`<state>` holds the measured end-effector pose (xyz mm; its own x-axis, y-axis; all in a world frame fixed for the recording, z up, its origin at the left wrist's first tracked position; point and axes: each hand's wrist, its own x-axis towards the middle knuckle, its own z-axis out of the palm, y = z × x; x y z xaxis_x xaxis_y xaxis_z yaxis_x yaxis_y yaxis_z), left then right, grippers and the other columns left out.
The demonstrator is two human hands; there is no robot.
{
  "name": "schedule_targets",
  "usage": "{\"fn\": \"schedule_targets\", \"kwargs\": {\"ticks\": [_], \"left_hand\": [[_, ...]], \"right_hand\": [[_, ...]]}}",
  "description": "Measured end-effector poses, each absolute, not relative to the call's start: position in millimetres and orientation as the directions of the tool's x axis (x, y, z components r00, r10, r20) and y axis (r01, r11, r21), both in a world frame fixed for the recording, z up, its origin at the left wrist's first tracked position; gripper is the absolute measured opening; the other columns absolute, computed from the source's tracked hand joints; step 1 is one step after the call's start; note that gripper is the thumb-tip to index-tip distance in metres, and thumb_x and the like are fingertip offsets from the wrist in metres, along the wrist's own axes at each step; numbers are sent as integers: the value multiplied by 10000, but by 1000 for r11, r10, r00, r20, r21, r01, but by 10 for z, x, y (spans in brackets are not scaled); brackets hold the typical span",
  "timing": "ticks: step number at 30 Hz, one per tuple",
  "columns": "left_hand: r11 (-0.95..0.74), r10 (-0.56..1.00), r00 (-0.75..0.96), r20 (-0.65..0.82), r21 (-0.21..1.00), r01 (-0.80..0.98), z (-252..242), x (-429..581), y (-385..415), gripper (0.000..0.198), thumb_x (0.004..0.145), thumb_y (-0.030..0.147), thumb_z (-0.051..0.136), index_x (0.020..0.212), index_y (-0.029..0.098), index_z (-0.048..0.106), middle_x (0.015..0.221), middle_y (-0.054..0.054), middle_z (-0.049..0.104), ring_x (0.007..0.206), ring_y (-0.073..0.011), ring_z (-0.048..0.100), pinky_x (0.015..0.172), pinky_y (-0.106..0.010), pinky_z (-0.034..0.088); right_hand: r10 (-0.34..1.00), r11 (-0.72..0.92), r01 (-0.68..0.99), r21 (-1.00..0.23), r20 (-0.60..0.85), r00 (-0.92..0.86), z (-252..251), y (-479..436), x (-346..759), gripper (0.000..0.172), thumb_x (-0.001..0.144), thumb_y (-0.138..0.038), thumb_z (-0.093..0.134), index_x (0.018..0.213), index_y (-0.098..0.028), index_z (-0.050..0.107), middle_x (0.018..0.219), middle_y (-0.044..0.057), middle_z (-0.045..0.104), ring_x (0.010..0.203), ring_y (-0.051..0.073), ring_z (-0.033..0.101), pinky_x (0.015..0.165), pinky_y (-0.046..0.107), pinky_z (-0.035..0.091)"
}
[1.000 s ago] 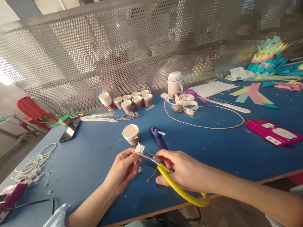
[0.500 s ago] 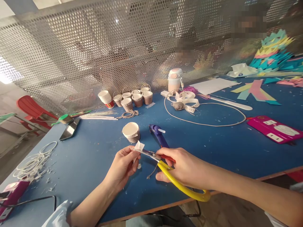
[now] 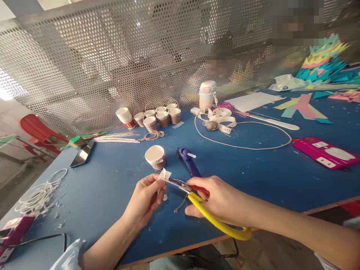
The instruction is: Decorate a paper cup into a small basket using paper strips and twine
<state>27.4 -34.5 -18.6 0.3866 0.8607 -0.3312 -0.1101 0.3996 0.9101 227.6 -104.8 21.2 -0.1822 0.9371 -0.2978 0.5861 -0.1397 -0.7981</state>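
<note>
My left hand (image 3: 147, 197) pinches a small piece of white paper (image 3: 164, 174) between thumb and fingers. My right hand (image 3: 215, 198) is closed around a pair of scissors (image 3: 216, 219) with a yellow handle, whose blades point left and meet the paper at my left fingertips. Just beyond the paper stands a small paper cup (image 3: 155, 156) with a white top and a brown lower wrap. A blue glue gun (image 3: 189, 162) lies behind the scissors, partly hidden by my right hand. A short bit of twine (image 3: 180, 204) lies between my hands.
Several small handled buckets (image 3: 163, 118) stand at the back beside stacked paper cups (image 3: 125, 117). A tape measure (image 3: 225, 120), a bottle (image 3: 207, 93) and a looped cord sit behind. A pink power strip (image 3: 326, 152) lies right, a phone (image 3: 82, 153) left. A perforated metal screen (image 3: 107, 67) borders the table.
The scissor blades look slightly more apart than before. Both hands stay in nearly the same place, and the paper is still in my left fingers.
</note>
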Motion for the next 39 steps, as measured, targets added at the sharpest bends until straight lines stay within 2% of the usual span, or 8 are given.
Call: {"fn": "schedule_targets", "kwargs": {"ticks": [4, 10, 19, 26, 31, 39], "left_hand": [[398, 858, 397, -327, 911, -111, -190, 274, -348, 316, 679, 386, 779, 631, 150, 574, 388, 72, 444, 329, -19, 311, 329, -142, 163], [393, 859, 400, -319, 912, -119, -201, 281, -341, 318, 671, 390, 783, 638, 149, 578, 407, 65, 470, 331, -17, 305, 330, -146, 163], [400, 854, 398, -335, 912, -89, -163, 286, -376, 347, 668, 417, 778, 614, 153, 559, 357, 74, 422, 324, -21, 284, 324, -141, 148], [389, 860, 394, -323, 916, -97, -175, 287, -364, 341, 654, 410, 785, 629, 152, 563, 399, 73, 446, 324, -18, 314, 322, -139, 167], [397, 861, 387, -330, 912, -106, -180, 289, -371, 346, 634, 399, 800, 633, 148, 562, 444, 69, 484, 326, -13, 341, 315, -134, 172], [412, 846, 410, -341, 906, -95, -179, 281, -372, 337, 669, 390, 779, 609, 150, 552, 365, 79, 430, 309, -11, 302, 311, -126, 165]], "right_hand": [[943, -132, 587, -799, -284, -175, 171, -1045, 2273, 384, 690, -515, 701, 650, -216, 463, 547, -90, 273, 512, 86, 219, 421, 226, 194], [947, -108, 591, -799, -264, -184, 167, -1039, 2271, 360, 690, -520, 701, 691, -217, 508, 570, -87, 327, 510, 80, 265, 425, 218, 208], [952, -91, 573, -814, -241, -191, 82, -1058, 2276, 386, 704, -515, 693, 645, -207, 468, 551, -87, 272, 515, 83, 216, 431, 229, 201], [963, -38, 625, -779, -195, -184, 159, -1038, 2247, 348, 680, -492, 715, 695, -224, 492, 605, -75, 372, 528, 85, 301, 451, 220, 228], [964, -37, 618, -786, -191, -185, 150, -1054, 2240, 381, 700, -512, 696, 656, -214, 463, 588, -76, 328, 528, 83, 265, 440, 221, 208], [966, -53, 583, -811, -189, -175, 62, -1072, 2265, 328, 694, -466, 712, 660, -199, 524, 539, -85, 297, 513, 80, 229, 436, 224, 206]]}}
